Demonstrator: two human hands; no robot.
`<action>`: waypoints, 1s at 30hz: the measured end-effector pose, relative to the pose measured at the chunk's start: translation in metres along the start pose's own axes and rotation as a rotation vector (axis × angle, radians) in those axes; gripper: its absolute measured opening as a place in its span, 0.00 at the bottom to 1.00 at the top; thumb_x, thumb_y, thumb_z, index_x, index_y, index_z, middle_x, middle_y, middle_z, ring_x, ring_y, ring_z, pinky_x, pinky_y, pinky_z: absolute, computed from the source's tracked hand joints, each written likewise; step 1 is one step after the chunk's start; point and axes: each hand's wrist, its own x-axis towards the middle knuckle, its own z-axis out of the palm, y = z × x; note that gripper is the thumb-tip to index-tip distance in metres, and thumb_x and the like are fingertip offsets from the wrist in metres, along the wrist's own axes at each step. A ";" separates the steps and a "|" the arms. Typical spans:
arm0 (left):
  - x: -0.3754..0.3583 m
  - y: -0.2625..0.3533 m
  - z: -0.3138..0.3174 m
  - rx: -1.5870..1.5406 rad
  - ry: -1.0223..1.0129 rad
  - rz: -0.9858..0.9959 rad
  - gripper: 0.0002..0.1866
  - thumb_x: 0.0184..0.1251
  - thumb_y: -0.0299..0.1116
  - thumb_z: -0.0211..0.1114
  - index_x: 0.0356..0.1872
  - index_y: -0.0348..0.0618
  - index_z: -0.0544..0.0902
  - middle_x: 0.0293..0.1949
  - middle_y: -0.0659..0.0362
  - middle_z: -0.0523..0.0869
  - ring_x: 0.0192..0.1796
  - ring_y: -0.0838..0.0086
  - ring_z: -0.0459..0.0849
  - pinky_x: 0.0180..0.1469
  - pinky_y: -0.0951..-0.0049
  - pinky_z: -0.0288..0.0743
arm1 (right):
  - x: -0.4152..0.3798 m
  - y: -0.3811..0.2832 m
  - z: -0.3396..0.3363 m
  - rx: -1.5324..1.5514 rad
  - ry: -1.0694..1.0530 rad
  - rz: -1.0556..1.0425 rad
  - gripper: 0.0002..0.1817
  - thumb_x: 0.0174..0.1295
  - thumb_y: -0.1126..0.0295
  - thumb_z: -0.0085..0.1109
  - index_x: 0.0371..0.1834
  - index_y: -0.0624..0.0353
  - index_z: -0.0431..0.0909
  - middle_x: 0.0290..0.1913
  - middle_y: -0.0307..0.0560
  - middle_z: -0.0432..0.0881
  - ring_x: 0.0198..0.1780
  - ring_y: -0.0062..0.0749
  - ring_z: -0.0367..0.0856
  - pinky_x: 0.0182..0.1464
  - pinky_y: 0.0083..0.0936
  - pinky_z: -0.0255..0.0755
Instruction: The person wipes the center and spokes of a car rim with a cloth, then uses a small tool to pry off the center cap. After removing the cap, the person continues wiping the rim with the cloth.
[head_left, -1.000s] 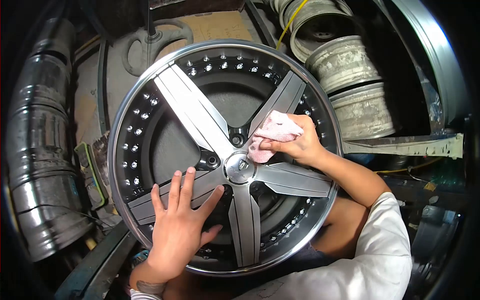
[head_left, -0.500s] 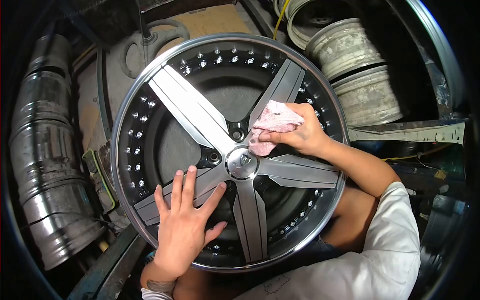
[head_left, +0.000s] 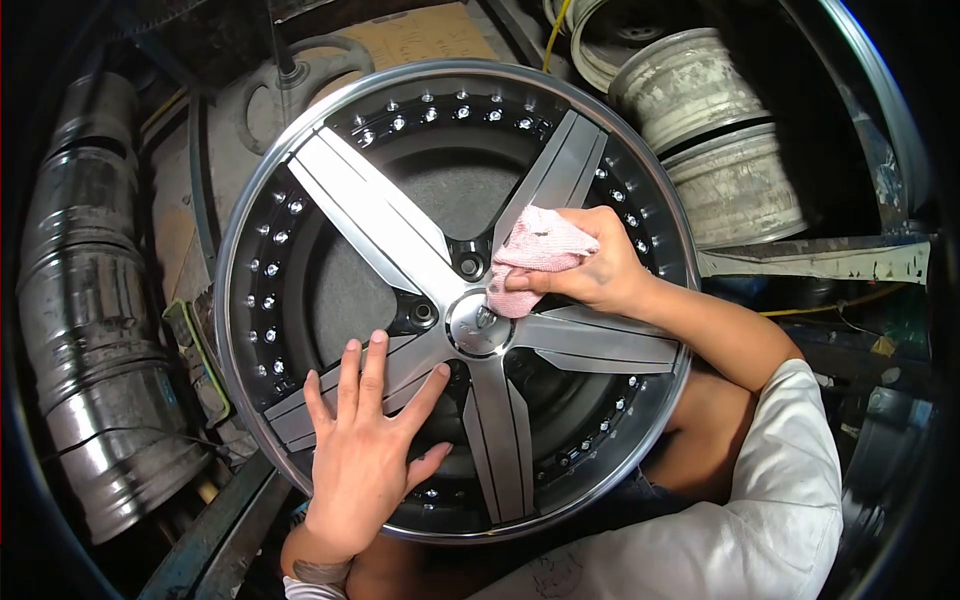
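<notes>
A large five-spoke wheel rim (head_left: 365,205) lies face up in front of me, its spokes brushed silver and its barrel black with shiny rivets. My right hand (head_left: 605,265) grips a pink cloth (head_left: 540,245), which presses on the hub end of the upper right spoke and overlaps the edge of the round center cap (head_left: 470,325). Spread flat, my left hand (head_left: 365,465) rests on the lower left spoke with its fingers apart. The fingertips of my right hand are partly hidden by the folded cloth.
Stacked silver rims (head_left: 105,320) stand along the left side. More dusty, paint-marked rims (head_left: 735,185) are piled at the upper right. A grey handwheel (head_left: 265,115) sits behind the rim, near a cardboard sheet (head_left: 430,35). A metal beam (head_left: 215,530) runs along the lower left.
My right hand has slid the cloth slightly left and down, onto the edge of the center cap. My left hand keeps its place on the spoke.
</notes>
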 end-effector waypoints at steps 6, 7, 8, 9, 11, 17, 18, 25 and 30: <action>0.000 -0.001 0.001 -0.004 0.001 0.003 0.38 0.45 0.50 0.72 0.63 0.67 0.71 0.69 0.43 0.59 0.70 0.50 0.59 0.63 0.36 0.53 | 0.001 0.000 -0.003 -0.010 0.033 -0.015 0.15 0.49 0.71 0.73 0.40 0.65 0.83 0.35 0.44 0.86 0.37 0.18 0.82 0.43 0.17 0.75; 0.000 -0.001 0.001 -0.005 0.001 0.004 0.37 0.45 0.50 0.73 0.63 0.67 0.71 0.69 0.44 0.59 0.70 0.50 0.59 0.63 0.36 0.53 | 0.001 0.000 -0.003 -0.021 0.033 -0.013 0.15 0.49 0.71 0.73 0.39 0.65 0.83 0.35 0.44 0.86 0.37 0.18 0.82 0.43 0.17 0.74; 0.000 -0.001 0.001 -0.006 0.003 0.006 0.38 0.45 0.50 0.73 0.63 0.67 0.71 0.69 0.44 0.59 0.70 0.50 0.59 0.63 0.36 0.53 | 0.001 -0.001 -0.003 -0.033 0.032 -0.010 0.15 0.49 0.71 0.73 0.39 0.65 0.83 0.35 0.44 0.86 0.37 0.18 0.82 0.43 0.17 0.74; 0.000 -0.002 0.000 -0.008 0.004 0.007 0.38 0.45 0.50 0.73 0.62 0.67 0.71 0.69 0.44 0.59 0.70 0.50 0.59 0.63 0.36 0.53 | 0.001 -0.001 -0.002 -0.044 0.029 -0.008 0.15 0.48 0.72 0.73 0.39 0.65 0.83 0.35 0.43 0.86 0.37 0.18 0.82 0.42 0.18 0.74; 0.000 -0.003 0.001 -0.016 0.009 0.005 0.38 0.44 0.50 0.73 0.62 0.67 0.72 0.69 0.44 0.59 0.70 0.50 0.59 0.62 0.36 0.54 | 0.001 0.001 -0.001 -0.046 0.028 -0.007 0.15 0.48 0.72 0.73 0.39 0.65 0.83 0.35 0.44 0.86 0.37 0.18 0.82 0.43 0.18 0.74; -0.002 -0.006 0.003 -0.030 0.023 0.009 0.38 0.44 0.49 0.74 0.63 0.68 0.71 0.68 0.44 0.59 0.70 0.50 0.59 0.62 0.35 0.54 | 0.002 0.000 0.003 -0.085 -0.002 -0.012 0.15 0.47 0.74 0.72 0.39 0.66 0.82 0.35 0.45 0.86 0.37 0.19 0.83 0.43 0.18 0.74; -0.002 -0.006 0.003 -0.031 0.025 0.010 0.38 0.44 0.49 0.73 0.63 0.68 0.71 0.68 0.44 0.59 0.70 0.50 0.59 0.62 0.35 0.54 | 0.002 0.000 0.004 -0.082 -0.002 -0.004 0.15 0.47 0.74 0.72 0.39 0.66 0.82 0.35 0.45 0.86 0.37 0.19 0.83 0.43 0.19 0.75; -0.002 -0.008 0.006 -0.035 0.033 0.011 0.39 0.44 0.49 0.73 0.63 0.69 0.71 0.68 0.45 0.60 0.70 0.50 0.59 0.62 0.35 0.54 | 0.001 0.000 0.005 -0.042 -0.014 0.011 0.15 0.47 0.75 0.73 0.39 0.66 0.82 0.36 0.46 0.86 0.38 0.21 0.83 0.43 0.18 0.75; -0.002 -0.007 0.007 -0.066 0.013 -0.010 0.40 0.41 0.48 0.75 0.63 0.70 0.71 0.71 0.45 0.56 0.72 0.49 0.56 0.65 0.35 0.48 | 0.001 0.001 0.003 -0.011 -0.019 0.019 0.15 0.47 0.76 0.73 0.39 0.67 0.82 0.36 0.46 0.86 0.39 0.21 0.83 0.44 0.19 0.75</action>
